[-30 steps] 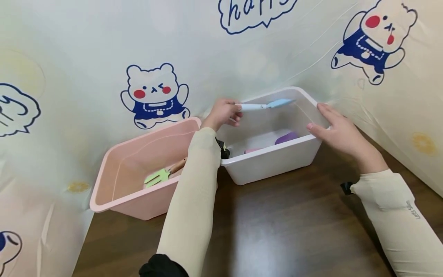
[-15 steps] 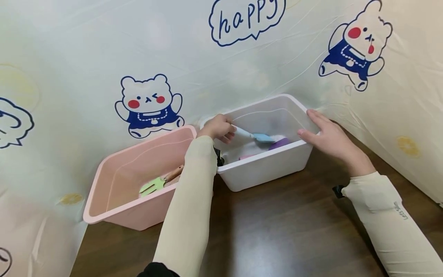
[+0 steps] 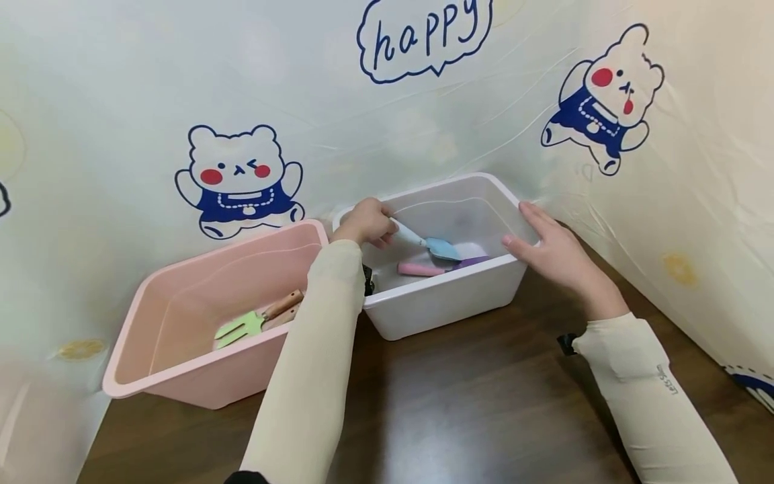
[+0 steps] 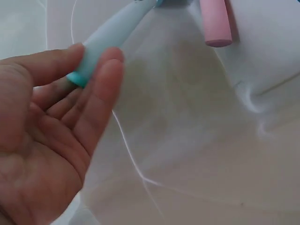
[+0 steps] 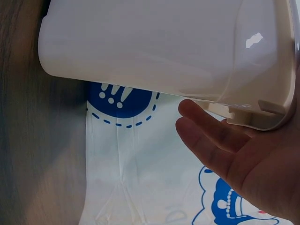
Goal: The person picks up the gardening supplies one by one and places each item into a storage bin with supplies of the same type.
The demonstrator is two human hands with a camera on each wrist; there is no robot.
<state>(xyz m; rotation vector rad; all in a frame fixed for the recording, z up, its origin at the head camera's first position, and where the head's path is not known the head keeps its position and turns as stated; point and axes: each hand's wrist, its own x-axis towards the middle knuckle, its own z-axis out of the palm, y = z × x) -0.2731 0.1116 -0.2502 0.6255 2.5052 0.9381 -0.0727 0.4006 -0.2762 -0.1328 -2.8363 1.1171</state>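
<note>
Inside the white bin (image 3: 444, 309), my left hand (image 3: 365, 223) pinches the handle end of a light blue garden trowel (image 3: 443, 249). Its blade points right and down, low over the bin floor. The left wrist view shows thumb and fingertips at the handle's turquoise end. Below the blade lies a tool with a pink handle (image 3: 419, 269) and a purple blade (image 3: 473, 262), partly hidden by the front wall. My right hand (image 3: 559, 259) rests at the bin's right rim, fingers extended. From the right wrist, those fingers (image 5: 206, 147) show along the outside of the bin.
To the left stands a pink bin (image 3: 220, 383) holding a green hand fork (image 3: 244, 327) with a wooden handle; another wooden handle lies beside it. Both bins stand on a dark wood table (image 3: 441, 403). A pale sheet with printed bears (image 3: 238, 178) rises behind and at the right.
My left hand has lowered the trowel from rim height down into the white bin, its blade tilting downward. My right hand has stayed on the rim. The head view has shifted.
</note>
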